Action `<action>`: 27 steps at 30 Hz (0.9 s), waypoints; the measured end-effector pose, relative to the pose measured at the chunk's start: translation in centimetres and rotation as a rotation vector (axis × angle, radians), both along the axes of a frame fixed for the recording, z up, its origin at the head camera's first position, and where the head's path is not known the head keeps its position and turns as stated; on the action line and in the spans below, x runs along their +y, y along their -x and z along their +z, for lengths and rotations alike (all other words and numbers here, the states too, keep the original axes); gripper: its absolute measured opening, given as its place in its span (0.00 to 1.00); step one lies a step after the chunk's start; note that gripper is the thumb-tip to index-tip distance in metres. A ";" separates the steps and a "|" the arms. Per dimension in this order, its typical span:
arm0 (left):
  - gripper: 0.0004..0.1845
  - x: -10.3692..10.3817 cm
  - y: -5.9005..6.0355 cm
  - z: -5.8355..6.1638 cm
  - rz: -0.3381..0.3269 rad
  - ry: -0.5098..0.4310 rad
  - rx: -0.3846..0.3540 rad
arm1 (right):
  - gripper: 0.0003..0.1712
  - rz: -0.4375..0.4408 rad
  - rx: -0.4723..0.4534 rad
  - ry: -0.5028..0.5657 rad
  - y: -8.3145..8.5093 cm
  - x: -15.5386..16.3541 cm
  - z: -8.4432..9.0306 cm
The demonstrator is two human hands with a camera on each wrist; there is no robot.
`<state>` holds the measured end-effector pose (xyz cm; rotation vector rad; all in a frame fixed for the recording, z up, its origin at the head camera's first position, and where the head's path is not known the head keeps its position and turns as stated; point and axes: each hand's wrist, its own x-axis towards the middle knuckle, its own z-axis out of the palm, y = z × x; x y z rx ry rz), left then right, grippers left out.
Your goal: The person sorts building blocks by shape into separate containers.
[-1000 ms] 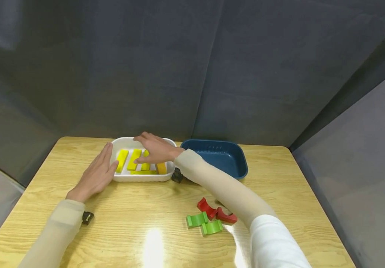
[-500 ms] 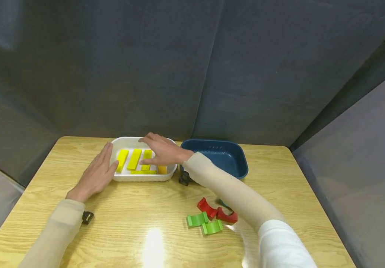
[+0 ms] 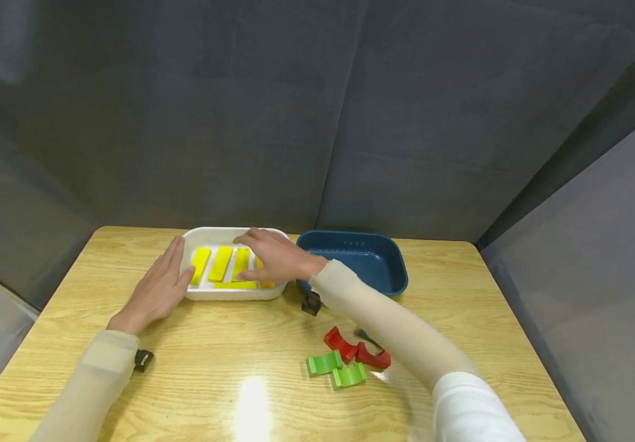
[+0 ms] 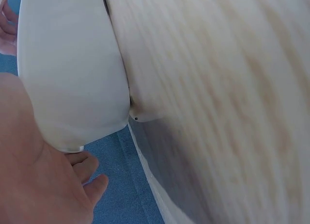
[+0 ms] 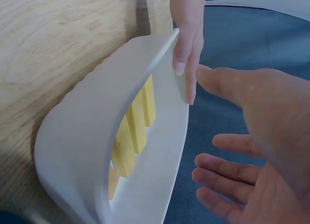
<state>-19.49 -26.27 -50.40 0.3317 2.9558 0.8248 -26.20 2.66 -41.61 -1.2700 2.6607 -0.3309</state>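
The white tray (image 3: 234, 292), a smooth rounded-corner plastic dish, sits toward the far side of the pale wood-grain surface (image 3: 229, 362) and holds flat yellow bars (image 3: 221, 263) lying side by side, with one more laid crosswise along its near wall. The right hand (image 3: 276, 258) hovers over the tray's right half, palm down, fingers straight and a little spread, gripping nothing. The left hand (image 3: 157, 290) lies flat on the surface with straight fingers pressed against the tray's left wall, empty too. Both forearms wear beige sleeves. Just right of the tray, touching or nearly so, stands a dark blue tray (image 3: 375, 261) of the same rounded shape. Nearer the person than the white tray, to its right, lie curved red blocks (image 3: 355, 350) and green blocks (image 3: 335, 369) in a cluster
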 end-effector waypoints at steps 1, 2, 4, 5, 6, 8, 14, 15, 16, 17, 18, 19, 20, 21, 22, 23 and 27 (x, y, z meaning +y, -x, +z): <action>0.42 0.0 0.0 -0.1 -0.002 -0.001 0.001 | 0.43 -0.002 0.003 -0.002 -0.1 0.2 -0.1; 0.42 0.0 0.1 -0.1 -0.005 -0.002 0.003 | 0.43 -0.003 0.008 -0.003 -0.2 0.4 -0.1; 0.42 0.1 0.2 -0.2 -0.006 -0.001 0.004 | 0.42 -0.003 0.015 0.002 -0.4 0.8 -0.1; 0.42 0.1 0.2 -0.2 -0.005 0.002 0.004 | 0.42 -0.002 0.017 0.006 -0.5 1.0 -0.2; 0.42 0.0 0.2 -0.2 -0.004 0.004 0.004 | 0.42 -0.002 0.018 0.011 -0.6 1.1 -0.3; 0.43 0.0 0.2 -0.1 -0.002 0.007 0.006 | 0.43 -0.005 0.021 0.023 -0.8 1.5 -0.4; 0.42 -0.2 0.2 -0.1 -0.001 0.011 0.006 | 0.43 -0.041 -0.002 0.050 -1.4 2.6 -0.5; 0.42 -0.2 0.1 -0.1 0.000 0.012 0.005 | 0.43 -0.046 -0.010 0.054 -1.6 2.8 -0.5; 0.42 -0.2 0.1 -0.1 0.000 0.014 0.003 | 0.43 -0.049 -0.013 0.056 -1.7 3.0 -0.5; 0.42 -0.2 0.1 0.0 0.002 0.015 0.001 | 0.43 -0.051 -0.015 0.058 -1.8 3.1 -0.6; 0.42 -0.3 0.1 0.0 0.002 0.015 0.000 | 0.43 -0.053 -0.015 0.059 -1.9 3.3 -0.6; 0.43 -0.3 0.1 0.0 0.002 0.015 -0.001 | 0.43 -0.055 -0.014 0.064 -2.1 3.5 -0.6; 0.43 -0.3 0.1 0.0 0.002 0.015 -0.001 | 0.43 -0.051 -0.011 0.070 -2.2 3.7 -0.6; 0.43 -0.3 0.1 0.0 0.002 0.015 0.000 | 0.43 -0.047 -0.006 0.076 -2.3 3.9 -0.6; 0.43 -0.4 0.2 0.1 0.002 0.014 0.001 | 0.43 -0.043 0.000 0.080 -2.4 4.1 -0.5; 0.43 -0.4 0.2 0.1 0.002 0.013 0.000 | 0.42 -0.040 0.005 0.087 -2.4 4.3 -0.5; 0.43 -0.4 0.2 0.2 0.003 0.015 -0.003 | 0.42 -0.031 0.024 0.094 -2.7 5.3 -0.6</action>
